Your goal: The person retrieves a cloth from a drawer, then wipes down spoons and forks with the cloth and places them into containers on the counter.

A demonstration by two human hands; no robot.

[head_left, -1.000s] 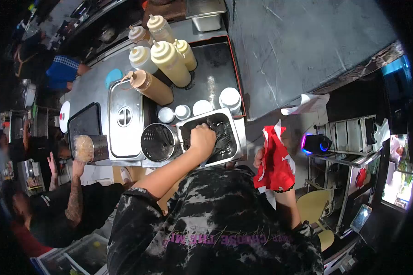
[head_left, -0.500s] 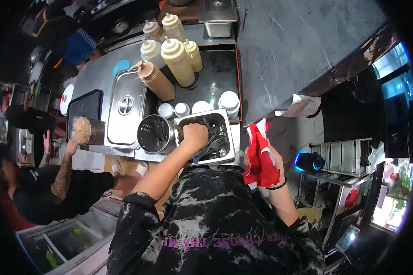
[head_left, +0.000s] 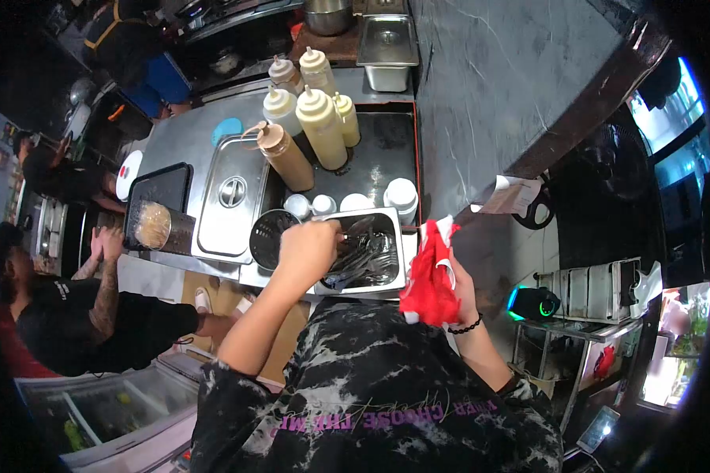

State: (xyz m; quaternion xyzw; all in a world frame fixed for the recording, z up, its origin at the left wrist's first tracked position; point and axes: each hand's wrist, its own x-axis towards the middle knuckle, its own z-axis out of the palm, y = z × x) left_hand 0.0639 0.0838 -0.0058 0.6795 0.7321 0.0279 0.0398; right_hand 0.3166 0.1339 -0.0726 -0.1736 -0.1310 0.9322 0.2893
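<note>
My left hand (head_left: 309, 246) is curled over the left rim of a rectangular steel pan (head_left: 400, 251), beside a round perforated steel holder (head_left: 270, 236). Its fingers are bent together, and whatever they pinch is hidden. Dark, shiny cutlery (head_left: 364, 256) lies in a heap inside the pan. At the pan's right, my right hand (head_left: 463, 292) grips a bunched red and white cloth (head_left: 432, 277), held up in front of my shirt.
Squeeze bottles (head_left: 321, 130) and small white-capped containers (head_left: 401, 197) stand in a dark tray. Left of them are a lidded steel pan (head_left: 230, 201) and a black tray (head_left: 162, 185). A co-worker (head_left: 95, 315) stands at the left. A dark stone ledge (head_left: 497, 102) borders the right.
My left hand has come up out of the cutlery and moved left, toward the perforated holder. The cloth has dipped slightly left. The co-worker's hands have come together, away from the wrapped container.
</note>
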